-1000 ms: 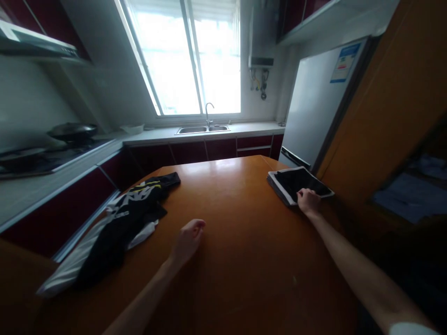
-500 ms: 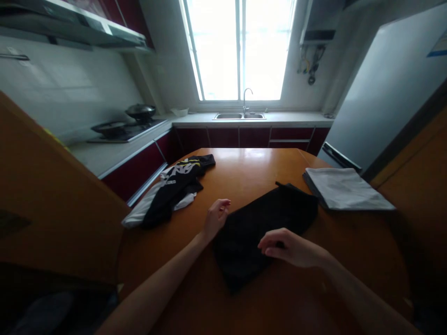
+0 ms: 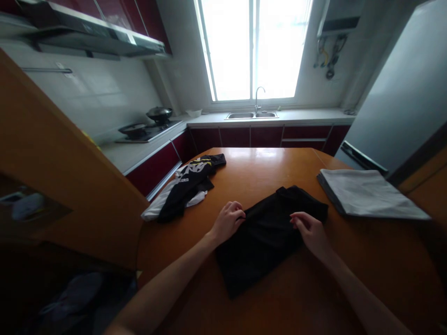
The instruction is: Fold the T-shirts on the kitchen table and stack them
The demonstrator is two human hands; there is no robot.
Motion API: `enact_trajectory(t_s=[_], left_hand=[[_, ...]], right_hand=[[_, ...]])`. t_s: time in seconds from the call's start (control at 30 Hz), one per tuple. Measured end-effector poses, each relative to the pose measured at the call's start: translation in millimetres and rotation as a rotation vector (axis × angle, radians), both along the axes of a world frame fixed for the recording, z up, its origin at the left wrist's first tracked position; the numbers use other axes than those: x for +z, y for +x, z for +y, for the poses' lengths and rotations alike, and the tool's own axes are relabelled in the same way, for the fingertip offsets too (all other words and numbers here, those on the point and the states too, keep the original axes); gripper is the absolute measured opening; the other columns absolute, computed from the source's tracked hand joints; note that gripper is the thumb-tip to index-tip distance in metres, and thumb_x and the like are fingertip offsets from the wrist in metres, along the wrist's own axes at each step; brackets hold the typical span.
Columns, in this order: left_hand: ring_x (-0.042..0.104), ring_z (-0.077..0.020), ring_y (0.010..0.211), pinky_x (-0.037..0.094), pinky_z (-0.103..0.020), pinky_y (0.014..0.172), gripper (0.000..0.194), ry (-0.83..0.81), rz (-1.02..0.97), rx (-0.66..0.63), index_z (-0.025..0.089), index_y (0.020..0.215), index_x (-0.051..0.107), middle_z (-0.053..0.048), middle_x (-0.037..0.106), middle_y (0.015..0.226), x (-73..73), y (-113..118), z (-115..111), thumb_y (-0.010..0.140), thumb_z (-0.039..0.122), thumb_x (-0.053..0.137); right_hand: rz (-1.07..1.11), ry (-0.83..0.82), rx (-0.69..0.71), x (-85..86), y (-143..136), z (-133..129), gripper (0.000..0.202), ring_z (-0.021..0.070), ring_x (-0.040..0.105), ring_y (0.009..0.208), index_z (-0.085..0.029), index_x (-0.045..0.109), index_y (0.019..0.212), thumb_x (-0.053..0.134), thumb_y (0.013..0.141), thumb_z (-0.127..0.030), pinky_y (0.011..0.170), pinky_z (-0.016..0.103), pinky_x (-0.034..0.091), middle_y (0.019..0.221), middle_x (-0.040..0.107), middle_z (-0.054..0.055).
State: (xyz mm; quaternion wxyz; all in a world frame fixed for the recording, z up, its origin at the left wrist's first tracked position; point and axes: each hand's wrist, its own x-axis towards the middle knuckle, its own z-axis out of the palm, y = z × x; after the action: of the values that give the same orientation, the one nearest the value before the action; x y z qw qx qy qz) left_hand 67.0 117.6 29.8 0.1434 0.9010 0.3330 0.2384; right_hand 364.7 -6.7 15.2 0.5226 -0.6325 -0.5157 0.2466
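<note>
In the head view, I see a black cloth garment [image 3: 260,249] lying at a slant across the wooden tabletop [image 3: 258,170], close in front of the person and between the two hands. It is dark and plain all over, an uneven long shape with a pointed corner on the near left and a blunter, rounded end on the far right. Soft creases cross its middle, and near the far edge a part of the cloth is folded over and stands a little proud; it is too dark for me to say what kind of garment it is. The left hand [image 3: 228,222] is at the garment's left edge, its fingers curled down onto the cloth there, though I can't tell whether they grip it. The right hand [image 3: 310,232] is over the right-hand part, thumb and fingertips drawn together; whether any cloth is pinched between them I can't make out. Just beyond the garment's right end sits a neat folded stack of cloth [image 3: 370,193], pale grey on top with darker layers along its side. Over on the left, apart from the black piece, black-and-white printed clothing [image 3: 186,186] with yellow streaks lies lengthwise in a loose heap.
</note>
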Motion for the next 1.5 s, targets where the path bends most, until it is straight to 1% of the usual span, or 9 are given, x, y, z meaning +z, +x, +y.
enact_trajectory(t_s=[0.2, 0.4, 0.53, 0.7, 0.83, 1.03, 1.17, 1.33, 1.5], left_hand=[[0.064, -0.0165, 0.073, 0.049, -0.028, 0.072, 0.011, -0.255, -0.167, 0.24, 0.021, 0.086, 0.063, 0.001, 0.066, 0.074, 48.6, 19, 55, 0.086, 0.01, 0.063], [0.062, -0.0127, 0.078, 0.05, -0.028, 0.074, 0.013, -0.086, -0.446, 0.48, 0.014, 0.083, 0.057, -0.004, 0.065, 0.082, 203.3, 49, 177, 0.095, 0.009, 0.052], [0.062, -0.0086, 0.101, 0.048, -0.025, 0.083, 0.027, 0.101, -0.656, 0.502, 0.011, 0.09, 0.053, -0.005, 0.067, 0.104, 317.7, 53, 218, 0.105, 0.013, 0.03], [0.057, 0.0023, 0.102, 0.047, -0.018, 0.081, 0.052, 0.44, -0.76, 0.453, 0.01, 0.082, 0.057, -0.005, 0.067, 0.116, 379.5, 18, 229, 0.107, 0.025, 0.013], [0.058, 0.0032, 0.083, 0.046, -0.017, 0.074, 0.037, 0.531, -0.704, 0.573, 0.007, 0.101, 0.056, -0.006, 0.068, 0.111, 336.4, -41, 207, 0.106, 0.024, 0.024], [0.059, -0.0126, 0.075, 0.047, -0.025, 0.073, 0.007, 0.598, -0.655, 0.762, 0.015, 0.089, 0.063, -0.001, 0.067, 0.082, 180.8, -147, 124, 0.086, 0.011, 0.057], [0.064, -0.0172, 0.066, 0.044, -0.025, 0.062, 0.018, 0.23, -0.128, 0.792, 0.021, 0.086, 0.069, 0.001, 0.067, 0.07, 99.4, -194, 84, 0.09, 0.031, 0.054], [0.065, -0.025, 0.11, 0.047, -0.034, 0.099, 0.036, 0.31, 0.082, 0.725, 0.021, 0.113, 0.071, -0.009, 0.072, 0.116, 58.3, -196, 83, 0.094, 0.042, 0.049], [0.021, -0.0434, 0.151, 0.023, -0.069, 0.114, 0.065, 0.033, 0.336, 0.7, 0.035, 0.152, 0.046, -0.009, 0.03, 0.166, 13.6, -171, 107, 0.093, 0.062, 0.048]], right_hand=[[-0.018, 0.095, -0.135, 4.5, 13, 0, 0.03, 0.0197, 0.063, 0.067, -0.021, 0.073, 0.095, 0.057, 0.088, -0.046, 0.064, 0.031, 0.05, 0.082, 0.072, 0.005], [-0.019, 0.075, -0.186, -2.2, 26, 3, 0.033, 0.0244, 0.069, 0.079, -0.02, 0.073, 0.094, 0.059, 0.083, -0.048, 0.068, 0.032, 0.054, 0.088, 0.075, 0.008], [0.004, 0.077, -0.174, -4.5, 31, 4, 0.035, 0.0218, 0.067, 0.071, -0.02, 0.073, 0.095, 0.059, 0.083, -0.049, 0.063, 0.03, 0.053, 0.086, 0.075, 0.008], [0.006, 0.063, -0.161, -5.0, 30, 4, 0.035, 0.0202, 0.066, 0.067, -0.019, 0.073, 0.094, 0.059, 0.082, -0.048, 0.06, 0.028, 0.053, 0.083, 0.074, 0.007], [0.027, 0.029, -0.109, -7.9, 26, 5, 0.036, 0.0202, 0.067, 0.067, -0.019, 0.073, 0.095, 0.06, 0.081, -0.048, 0.061, 0.028, 0.054, 0.085, 0.076, 0.008], [0.019, 0.033, -0.081, -14.0, 20, 6, 0.036, 0.0209, 0.07, 0.069, -0.019, 0.073, 0.097, 0.06, 0.079, -0.046, 0.063, 0.029, 0.055, 0.087, 0.077, 0.008], [0.0, 0.03, -0.065, -24.1, 17, 9, 0.035, 0.022, 0.071, 0.074, -0.019, 0.074, 0.096, 0.06, 0.078, -0.045, 0.065, 0.029, 0.055, 0.089, 0.077, 0.008], [-0.005, 0.012, -0.042, -33.5, 11, 13, 0.033, 0.0242, 0.072, 0.079, -0.019, 0.074, 0.093, 0.059, 0.078, -0.045, 0.065, 0.031, 0.054, 0.088, 0.077, 0.008], [0.011, 0.04, -0.041, -30.7, 6, 12, 0.029, 0.0227, 0.07, 0.075, -0.019, 0.073, 0.093, 0.058, 0.081, -0.04, 0.067, 0.032, 0.053, 0.087, 0.076, 0.008]])
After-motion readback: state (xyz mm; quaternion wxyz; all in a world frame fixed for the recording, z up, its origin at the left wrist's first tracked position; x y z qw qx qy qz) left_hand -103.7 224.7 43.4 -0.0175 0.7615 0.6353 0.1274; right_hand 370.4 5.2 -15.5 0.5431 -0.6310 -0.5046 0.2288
